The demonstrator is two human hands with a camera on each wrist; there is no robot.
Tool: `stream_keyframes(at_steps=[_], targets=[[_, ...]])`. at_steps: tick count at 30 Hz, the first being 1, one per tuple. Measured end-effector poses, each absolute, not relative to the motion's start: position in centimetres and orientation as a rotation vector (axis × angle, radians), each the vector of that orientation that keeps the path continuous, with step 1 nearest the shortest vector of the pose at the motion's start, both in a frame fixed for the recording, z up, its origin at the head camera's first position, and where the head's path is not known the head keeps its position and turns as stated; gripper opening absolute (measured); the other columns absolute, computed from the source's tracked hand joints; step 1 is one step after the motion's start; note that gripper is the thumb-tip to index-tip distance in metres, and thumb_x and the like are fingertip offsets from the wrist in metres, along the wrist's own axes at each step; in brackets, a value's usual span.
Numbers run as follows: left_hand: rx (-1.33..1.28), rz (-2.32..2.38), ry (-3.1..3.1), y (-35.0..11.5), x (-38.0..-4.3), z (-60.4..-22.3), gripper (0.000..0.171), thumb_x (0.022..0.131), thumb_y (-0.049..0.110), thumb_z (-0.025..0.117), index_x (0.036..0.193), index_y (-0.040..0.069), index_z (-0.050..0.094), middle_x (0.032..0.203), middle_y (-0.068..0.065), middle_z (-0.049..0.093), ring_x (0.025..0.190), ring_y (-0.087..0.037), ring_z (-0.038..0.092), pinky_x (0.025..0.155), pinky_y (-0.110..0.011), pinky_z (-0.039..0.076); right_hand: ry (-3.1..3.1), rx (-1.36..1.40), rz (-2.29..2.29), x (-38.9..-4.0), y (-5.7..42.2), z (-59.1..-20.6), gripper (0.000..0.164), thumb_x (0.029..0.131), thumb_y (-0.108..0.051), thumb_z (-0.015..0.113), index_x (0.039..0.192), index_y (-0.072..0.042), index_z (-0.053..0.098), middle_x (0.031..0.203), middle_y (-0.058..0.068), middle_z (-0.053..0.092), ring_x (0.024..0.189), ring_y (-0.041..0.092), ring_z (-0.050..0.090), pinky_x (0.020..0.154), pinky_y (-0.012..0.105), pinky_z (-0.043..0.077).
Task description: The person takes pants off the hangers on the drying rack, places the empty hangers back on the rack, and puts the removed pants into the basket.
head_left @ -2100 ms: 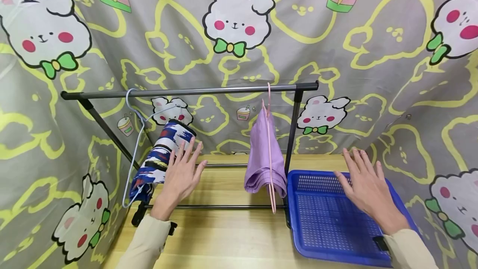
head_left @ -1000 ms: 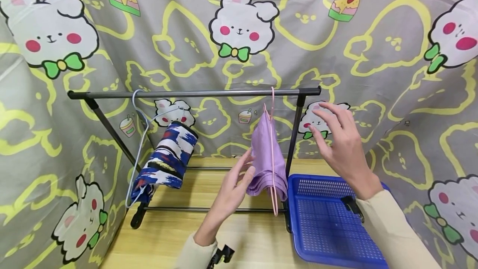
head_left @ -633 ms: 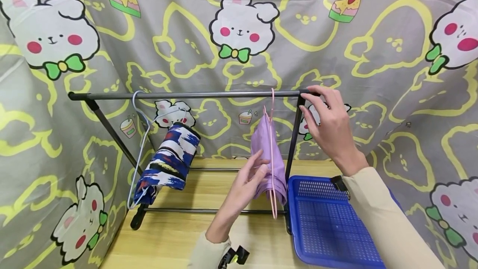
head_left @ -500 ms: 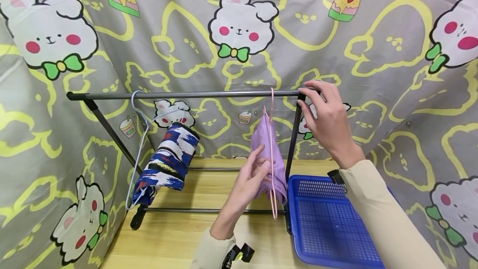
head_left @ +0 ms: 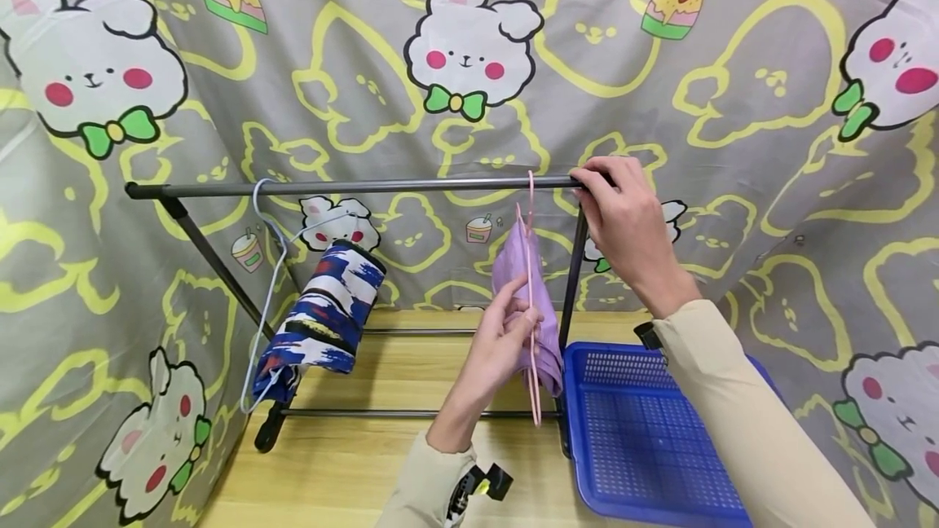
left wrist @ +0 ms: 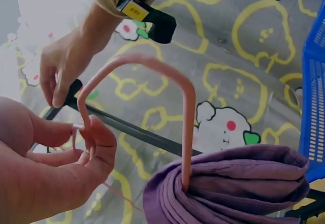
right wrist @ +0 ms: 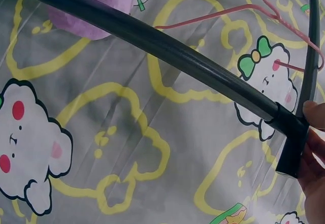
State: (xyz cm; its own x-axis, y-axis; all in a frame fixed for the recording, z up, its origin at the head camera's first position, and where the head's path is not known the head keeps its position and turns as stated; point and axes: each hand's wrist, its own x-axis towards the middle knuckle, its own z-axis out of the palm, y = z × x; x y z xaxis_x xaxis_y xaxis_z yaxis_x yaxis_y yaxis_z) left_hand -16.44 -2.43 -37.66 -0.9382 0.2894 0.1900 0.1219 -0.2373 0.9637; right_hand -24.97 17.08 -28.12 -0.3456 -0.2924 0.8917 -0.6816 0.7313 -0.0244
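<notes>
My left hand (head_left: 493,345) pinches the long side of a pink wire hanger (left wrist: 188,127) between thumb and fingers. Over that hanger hangs a folded purple garment (head_left: 546,320), close beside the left fingertips. The hanger's hook sits on the top bar of a dark metal clothes rack (head_left: 381,185), near its right end. My right hand (head_left: 629,226) grips the corner where the top bar meets the right post; the right wrist view shows thumb and fingers around the black corner joint (right wrist: 292,132). Part of the garment is hidden behind the left hand.
A light blue hanger (head_left: 273,288) with a blue, white and red patterned garment (head_left: 323,312) hangs at the rack's left end. On the wooden table (head_left: 352,471), a blue plastic basket (head_left: 587,463) stands right of the rack. Patterned grey curtains (head_left: 367,15) enclose the back and sides.
Both hands were spread apart over the rack and basket. The left has moved right and taken hold of the pink hanger; the right has risen to the rack's top corner and grips it.
</notes>
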Motion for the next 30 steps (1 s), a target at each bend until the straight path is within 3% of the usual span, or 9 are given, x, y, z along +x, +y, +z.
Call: stream_keyframes(at_steps=[7, 11, 17, 22, 24, 30], targets=[[0.43, 2.452, 1.907, -3.1, -16.5, -37.6, 0.046, 0.107, -0.005, 0.039, 0.153, -0.004, 0.041, 0.093, -0.008, 0.046, 0.071, -0.011, 0.039, 0.058, -0.018, 0.035, -1.927, 0.741, 0.481, -25.4, 16.8, -28.5, 0.018, 0.101, -0.003, 0.064, 0.115, 0.003, 0.073, 0.115, 0.02, 0.065, 0.11, 0.041, 0.057, 0.093, 0.051, 0.049], [0.33, 2.531, 1.922, -3.2, -16.6, -37.6, 0.04, 0.109, 0.001, 0.041, 0.148, -0.006, 0.048, 0.084, -0.004, 0.045, 0.067, -0.01, 0.038, 0.056, -0.017, 0.034, -1.926, 0.741, 0.453, -25.5, 17.0, -28.7, 0.02, 0.102, -0.005, 0.062, 0.117, 0.003, 0.072, 0.116, 0.022, 0.064, 0.111, 0.041, 0.056, 0.092, 0.05, 0.05], [0.294, 2.483, 2.304, -3.3, -17.0, -37.7, 0.031, 0.105, 0.001, 0.052, 0.132, -0.003, 0.066, 0.084, -0.007, 0.056, 0.069, -0.017, 0.052, 0.057, -0.019, 0.043, -1.909, 0.73, 0.467, -25.7, 16.9, -28.6, 0.018, 0.101, -0.004, 0.063, 0.115, 0.003, 0.073, 0.114, 0.022, 0.065, 0.107, 0.041, 0.057, 0.091, 0.051, 0.05], [0.288, 2.425, 2.53, -3.7, -17.1, -37.7, 0.028, 0.101, -0.001, 0.057, 0.126, -0.001, 0.071, 0.106, -0.012, 0.071, 0.093, -0.023, 0.065, 0.082, -0.024, 0.053, -1.904, 0.711, 0.515, -25.6, 16.7, -28.3, 0.016, 0.1, -0.003, 0.064, 0.111, 0.002, 0.075, 0.11, 0.019, 0.067, 0.103, 0.039, 0.058, 0.089, 0.051, 0.048], [0.268, 2.451, 2.534, -4.0, -17.1, -37.7, 0.027, 0.101, 0.0, 0.058, 0.125, -0.001, 0.072, 0.113, -0.012, 0.072, 0.098, -0.024, 0.066, 0.086, -0.027, 0.054, -1.901, 0.708, 0.536, -25.6, 16.6, -28.2, 0.015, 0.099, -0.003, 0.065, 0.11, 0.001, 0.075, 0.109, 0.018, 0.068, 0.102, 0.039, 0.058, 0.088, 0.051, 0.048], [0.337, 2.479, 2.633, -5.1, -16.7, -36.8, 0.026, 0.1, 0.001, 0.06, 0.122, 0.002, 0.075, 0.114, -0.011, 0.074, 0.098, -0.035, 0.069, 0.082, -0.03, 0.056, -1.917, 0.687, 0.541, -25.4, 16.7, -28.0, 0.015, 0.1, -0.004, 0.065, 0.109, 0.001, 0.075, 0.108, 0.018, 0.068, 0.101, 0.038, 0.058, 0.087, 0.05, 0.048]])
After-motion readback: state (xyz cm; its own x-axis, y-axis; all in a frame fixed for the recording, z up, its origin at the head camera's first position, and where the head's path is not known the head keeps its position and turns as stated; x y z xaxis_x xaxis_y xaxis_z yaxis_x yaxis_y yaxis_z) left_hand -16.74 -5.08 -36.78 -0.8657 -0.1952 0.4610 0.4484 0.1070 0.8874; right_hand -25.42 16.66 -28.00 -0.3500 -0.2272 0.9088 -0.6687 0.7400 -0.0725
